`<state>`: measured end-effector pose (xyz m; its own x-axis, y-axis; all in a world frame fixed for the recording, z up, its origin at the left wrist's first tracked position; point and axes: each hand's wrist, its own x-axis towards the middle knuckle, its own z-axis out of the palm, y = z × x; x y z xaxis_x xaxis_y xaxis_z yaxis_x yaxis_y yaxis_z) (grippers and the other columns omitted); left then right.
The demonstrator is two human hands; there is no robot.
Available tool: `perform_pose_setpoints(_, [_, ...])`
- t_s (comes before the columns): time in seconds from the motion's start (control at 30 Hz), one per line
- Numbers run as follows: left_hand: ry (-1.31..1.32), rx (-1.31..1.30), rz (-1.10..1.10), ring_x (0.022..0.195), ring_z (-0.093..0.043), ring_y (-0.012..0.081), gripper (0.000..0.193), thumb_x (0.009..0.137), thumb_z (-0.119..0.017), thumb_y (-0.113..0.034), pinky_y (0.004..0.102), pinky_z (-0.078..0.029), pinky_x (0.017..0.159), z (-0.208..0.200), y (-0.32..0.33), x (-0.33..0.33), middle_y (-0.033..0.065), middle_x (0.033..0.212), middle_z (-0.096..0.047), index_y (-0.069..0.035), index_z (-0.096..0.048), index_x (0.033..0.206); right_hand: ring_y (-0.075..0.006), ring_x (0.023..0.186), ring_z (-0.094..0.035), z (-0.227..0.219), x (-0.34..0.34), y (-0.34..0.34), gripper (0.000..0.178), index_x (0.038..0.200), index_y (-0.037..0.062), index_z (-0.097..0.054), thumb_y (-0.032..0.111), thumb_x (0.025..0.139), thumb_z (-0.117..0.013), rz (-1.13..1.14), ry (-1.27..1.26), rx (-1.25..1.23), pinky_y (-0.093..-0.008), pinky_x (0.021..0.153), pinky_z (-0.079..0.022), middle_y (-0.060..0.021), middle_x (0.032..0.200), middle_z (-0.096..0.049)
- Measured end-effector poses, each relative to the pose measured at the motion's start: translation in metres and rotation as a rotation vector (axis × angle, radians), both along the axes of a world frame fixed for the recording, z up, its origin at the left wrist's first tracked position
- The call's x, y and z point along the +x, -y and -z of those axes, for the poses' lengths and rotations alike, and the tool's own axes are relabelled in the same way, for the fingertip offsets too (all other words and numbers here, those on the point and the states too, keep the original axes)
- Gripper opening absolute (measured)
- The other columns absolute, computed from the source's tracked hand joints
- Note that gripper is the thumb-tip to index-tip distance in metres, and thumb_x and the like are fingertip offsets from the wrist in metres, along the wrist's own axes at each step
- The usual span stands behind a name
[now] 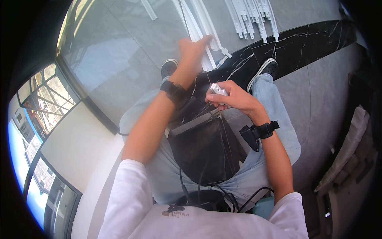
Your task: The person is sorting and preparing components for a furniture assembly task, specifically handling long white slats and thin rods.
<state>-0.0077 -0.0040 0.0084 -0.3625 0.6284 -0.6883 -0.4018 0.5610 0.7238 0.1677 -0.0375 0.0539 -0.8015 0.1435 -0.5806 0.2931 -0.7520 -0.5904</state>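
My left hand reaches forward over the floor, its fingers closed round a long white rail. Other white rails lie alongside, running away toward the far edge. Small metal end fittings stick out near their close ends, right of that hand. Closer to me, my right hand is closed on a small whitish metal fitting with holes in it. The fitting is held up above the dark floor band, apart from the rails. My right hand's fingers partly cover its lower end.
Several white rails with end tabs lie at the far right. A black veined stone band crosses the grey tiled floor. My shoes flank the work area. Black cables hang at my lap; a white wall stands left.
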Motion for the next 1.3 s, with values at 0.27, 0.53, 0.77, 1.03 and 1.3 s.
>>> perform_pose_setpoints(0.27, [-0.014, -0.030, 0.012, 0.060, -0.056, 0.0112, 0.024, 0.077, -0.077, -0.013, 0.0281, -0.043, 0.052, -0.004, 0.000, 0.005, 0.0042, 0.072, -0.060, 0.002, -0.061, 0.088, -0.0044, 0.063, -0.053, 0.004, 0.001, 0.005, 0.019, 0.084, 0.0052, -0.066, 0.022, 0.088, -0.073, 0.172, -0.025, -0.116, -0.0206, 0.058, -0.042, 0.0024, 0.071, -0.061])
perform_pose_setpoints(0.53, [0.005, -0.040, 0.024, 0.057, -0.055, 0.0118, 0.024, 0.078, -0.077, -0.014, 0.0280, -0.044, 0.051, -0.006, -0.003, 0.005, 0.0039, 0.071, -0.061, 0.001, -0.061, 0.088, -0.0068, 0.065, -0.057, 0.008, 0.001, 0.003, 0.021, 0.089, 0.0033, -0.067, 0.024, 0.091, -0.069, 0.309, 0.069, -0.029, -0.0218, 0.059, -0.045, 0.0001, 0.073, -0.062])
perform_pose_setpoints(0.77, [-0.007, -0.064, 0.035, 0.058, -0.056, 0.0119, 0.024, 0.078, -0.077, -0.013, 0.0284, -0.044, 0.052, 0.001, -0.001, 0.011, 0.0041, 0.073, -0.061, 0.002, -0.061, 0.089, -0.0052, 0.062, -0.056, 0.013, -0.005, 0.004, 0.019, 0.089, 0.0028, -0.067, 0.022, 0.091, -0.068, 0.474, 0.124, 0.061, -0.0205, 0.055, -0.043, 0.0001, 0.074, -0.063])
perform_pose_setpoints(1.03, [-0.022, -0.040, 0.031, 0.059, -0.056, 0.0112, 0.022, 0.079, -0.076, -0.011, 0.0281, -0.044, 0.053, -0.001, 0.003, 0.008, 0.0041, 0.073, -0.061, 0.001, -0.061, 0.090, -0.0062, 0.061, -0.054, 0.000, -0.016, 0.003, 0.015, 0.088, 0.0037, -0.066, 0.019, 0.089, -0.067, 0.431, 0.246, 0.053, -0.0204, 0.054, -0.040, 0.0006, 0.071, -0.061])
perform_pose_setpoints(1.3, [-0.015, -0.004, -0.002, 0.060, -0.058, 0.0141, 0.025, 0.077, -0.076, -0.012, 0.0307, -0.046, 0.052, -0.002, 0.005, 0.004, 0.0080, 0.075, -0.063, 0.005, -0.063, 0.088, -0.0046, 0.057, -0.052, -0.004, -0.003, -0.005, 0.015, 0.084, 0.0023, -0.066, 0.017, 0.089, -0.066, 0.116, 0.073, 0.051, -0.0201, 0.051, -0.039, 0.0018, 0.064, -0.057])
